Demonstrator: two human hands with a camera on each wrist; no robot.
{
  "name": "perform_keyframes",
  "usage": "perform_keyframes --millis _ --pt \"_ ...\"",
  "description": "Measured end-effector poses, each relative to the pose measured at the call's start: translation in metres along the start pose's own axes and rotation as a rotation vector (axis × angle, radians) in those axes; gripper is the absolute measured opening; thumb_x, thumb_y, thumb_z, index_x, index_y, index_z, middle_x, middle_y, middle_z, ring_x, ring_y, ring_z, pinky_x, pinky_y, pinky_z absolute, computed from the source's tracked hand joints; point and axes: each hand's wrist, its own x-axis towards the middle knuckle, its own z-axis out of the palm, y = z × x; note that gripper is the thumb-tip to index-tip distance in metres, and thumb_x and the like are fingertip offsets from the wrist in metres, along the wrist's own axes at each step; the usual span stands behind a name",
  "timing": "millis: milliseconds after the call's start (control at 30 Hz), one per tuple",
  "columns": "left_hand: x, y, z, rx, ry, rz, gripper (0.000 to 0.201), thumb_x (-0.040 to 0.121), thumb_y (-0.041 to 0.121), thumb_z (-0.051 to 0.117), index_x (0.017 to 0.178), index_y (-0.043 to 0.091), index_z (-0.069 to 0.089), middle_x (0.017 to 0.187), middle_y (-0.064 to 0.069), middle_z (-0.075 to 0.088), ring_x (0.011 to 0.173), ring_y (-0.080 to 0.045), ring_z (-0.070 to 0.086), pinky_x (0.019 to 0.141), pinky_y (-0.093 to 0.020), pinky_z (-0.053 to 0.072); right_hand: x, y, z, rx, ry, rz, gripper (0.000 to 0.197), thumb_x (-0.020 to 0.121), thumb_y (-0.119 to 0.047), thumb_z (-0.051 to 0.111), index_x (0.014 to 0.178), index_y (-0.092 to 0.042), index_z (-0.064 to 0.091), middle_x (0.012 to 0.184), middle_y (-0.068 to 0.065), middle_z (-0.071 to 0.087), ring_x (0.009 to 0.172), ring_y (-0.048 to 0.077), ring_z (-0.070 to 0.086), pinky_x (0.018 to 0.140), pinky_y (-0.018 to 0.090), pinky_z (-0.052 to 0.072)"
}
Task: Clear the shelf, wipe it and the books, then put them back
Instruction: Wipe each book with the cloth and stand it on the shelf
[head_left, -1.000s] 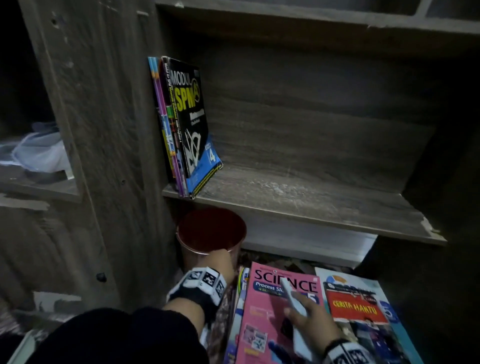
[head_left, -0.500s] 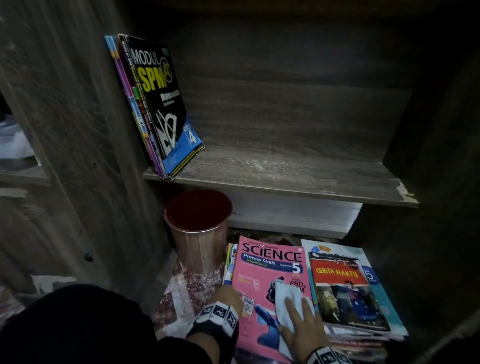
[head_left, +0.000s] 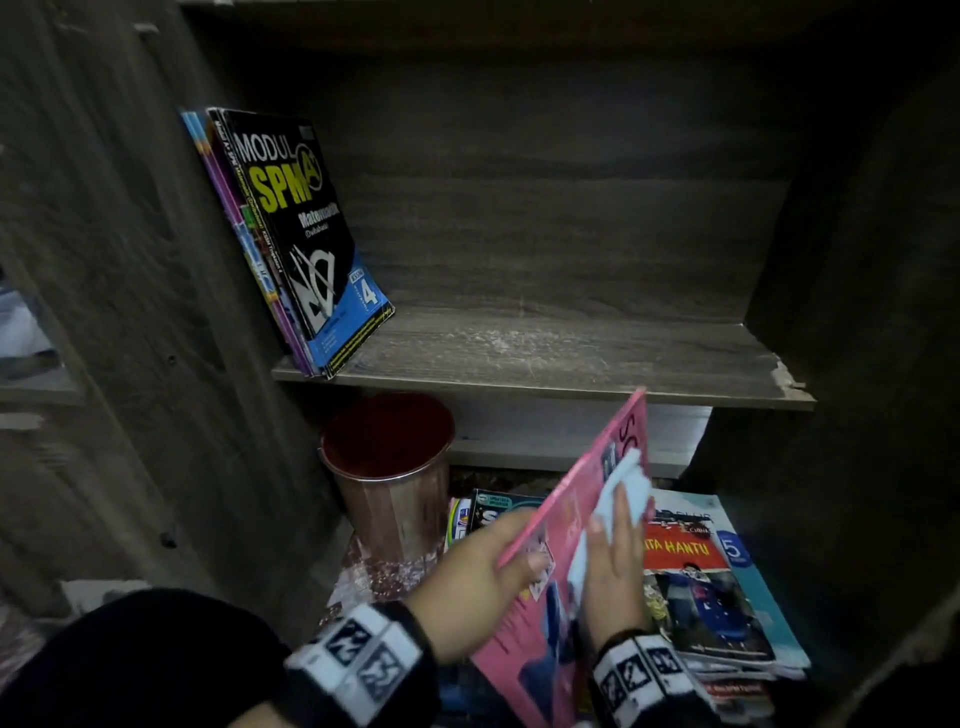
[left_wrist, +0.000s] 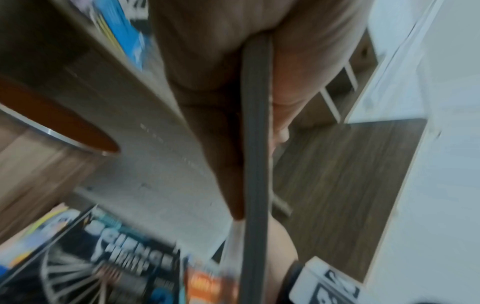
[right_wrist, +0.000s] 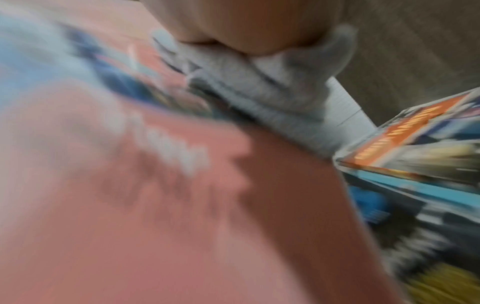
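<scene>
1. Setting: dim wood-grain cabinet, head view looks down into it. One shelf board (head_left: 545, 358) at mid height, a floor-level bay below it.
2. Nearest: left hand (head_left: 470, 582) grips the pink Science book (head_left: 524, 670) by its left edge, thumb on the cover, fingers behind. Left wrist view confirms: the edge is pinched between thumb and fingers.
3. Right hand (head_left: 615, 566) lies flat on the cover, fingers straight, pressing a pale cloth (head_left: 621, 488) against it. Not curled round anything.
4. Key relation: book is lifted off the pile and tilted steeply. Long axis runs from near the wrists up and away, top corner just below the shelf board's front edge, right of centre. Left hand carries it; right hand is on the face. Judgement: wipe in progress, then up onto the shelf.
5. Behind the hands, floor bay: book pile (head_left: 722, 587), red-titled cover on top, a dark-covered book showing at its left.
6. Left of the pile: copper-coloured cup (head_left: 387, 488), upright, apart from the books.
7. Farthest: shelved books (head_left: 306, 234) at the board's left end, leaning on the cabinet's left wall, black SPM cover outermost. Rest of the board is bare, looks scuffed.
</scene>
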Motion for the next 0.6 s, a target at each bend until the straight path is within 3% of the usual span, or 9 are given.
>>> perform_keyframes --millis 67,100,167,200,267,333,400,467,600 --pt "-0.009 0.015 -0.019 -0.121 0.052 0.078 0.028 0.094 0.019 0.058 0.117 0.035 0.059 0.103 0.017 0.069 0.092 0.006 0.061 0.082 -0.013 0.046 0.002 -0.018 -0.004 0.045 0.050 0.028 0.046 0.100 -0.044 0.029 0.144 -0.055 0.017 0.159 -0.009 0.004 0.126 0.016 0.033 0.094 0.041 0.044" --pt "-0.010 0.020 -0.025 -0.181 0.090 0.096 0.026 0.092 0.024 0.060 0.116 0.036 0.061 0.106 0.014 0.070 0.096 -0.001 0.064 0.085 -0.019 0.049 -0.001 -0.028 -0.001 0.036 0.046 -0.030 0.044 0.101 -0.044 0.030 0.141 -0.057 0.017 0.160 -0.006 0.006 0.134 0.017 0.029 0.104 0.044 0.038" --pt "-0.007 0.026 -0.035 -0.272 0.170 0.125 0.031 0.089 0.031 0.060 0.120 0.033 0.062 0.111 0.004 0.071 0.101 -0.016 0.066 0.089 -0.032 0.052 -0.014 -0.051 0.013 -0.011 -0.021 -0.218 0.041 0.098 -0.053 0.026 0.135 -0.065 0.014 0.159 -0.013 0.002 0.146 0.011 0.007 0.119 0.041 0.015" --pt "-0.003 0.028 -0.039 -0.309 0.198 0.144 0.032 0.090 0.031 0.059 0.122 0.029 0.061 0.112 0.001 0.070 0.102 -0.019 0.066 0.090 -0.033 0.053 -0.021 -0.062 0.020 -0.055 -0.067 -0.318 0.041 0.095 -0.061 0.020 0.135 -0.069 0.012 0.157 -0.021 -0.006 0.145 0.003 -0.005 0.118 0.035 0.005" --pt "0.003 0.035 -0.044 -0.331 0.228 0.179 0.035 0.091 0.028 0.059 0.125 0.024 0.057 0.116 0.003 0.069 0.108 -0.014 0.065 0.093 -0.027 0.051 -0.025 -0.086 0.024 -0.148 -0.132 -0.481 0.046 0.087 -0.069 0.011 0.131 -0.074 0.002 0.150 -0.032 -0.012 0.139 -0.011 -0.016 0.114 0.020 -0.004" --pt "0.006 0.038 -0.044 -0.346 0.215 0.187 0.040 0.090 0.027 0.058 0.130 0.022 0.055 0.121 0.005 0.067 0.115 -0.010 0.061 0.098 -0.024 0.047 -0.014 -0.113 0.014 -0.268 -0.149 -0.619 0.047 0.088 -0.067 0.010 0.132 -0.072 -0.004 0.150 -0.030 -0.010 0.139 -0.011 -0.015 0.110 0.013 -0.007" --pt "0.006 0.036 -0.039 -0.391 0.147 0.170 0.039 0.090 0.031 0.063 0.128 0.025 0.058 0.120 -0.007 0.067 0.112 -0.017 0.062 0.100 -0.037 0.046 0.008 -0.130 -0.005 -0.379 -0.117 -0.717 0.046 0.091 -0.064 0.010 0.134 -0.070 -0.003 0.151 -0.027 -0.011 0.140 -0.008 -0.015 0.111 0.017 -0.006" --pt "0.005 0.036 -0.033 -0.478 0.045 0.132 0.038 0.086 0.029 0.062 0.124 0.028 0.062 0.114 -0.021 0.067 0.097 -0.026 0.065 0.090 -0.046 0.051 0.035 -0.136 -0.028 -0.404 -0.053 -0.716 0.043 0.092 -0.063 0.012 0.133 -0.070 0.001 0.154 -0.023 -0.006 0.142 -0.005 -0.011 0.116 0.027 0.000" --pt "0.009 0.042 -0.029 -0.573 0.041 0.179 0.042 0.085 0.020 0.058 0.127 0.022 0.059 0.113 -0.015 0.069 0.091 -0.025 0.067 0.078 -0.034 0.057 0.067 -0.116 -0.059 -0.343 0.116 -0.451 0.046 0.097 -0.055 0.026 0.141 -0.059 0.011 0.161 0.000 0.010 0.147 0.018 0.008 0.118 0.043 0.015"
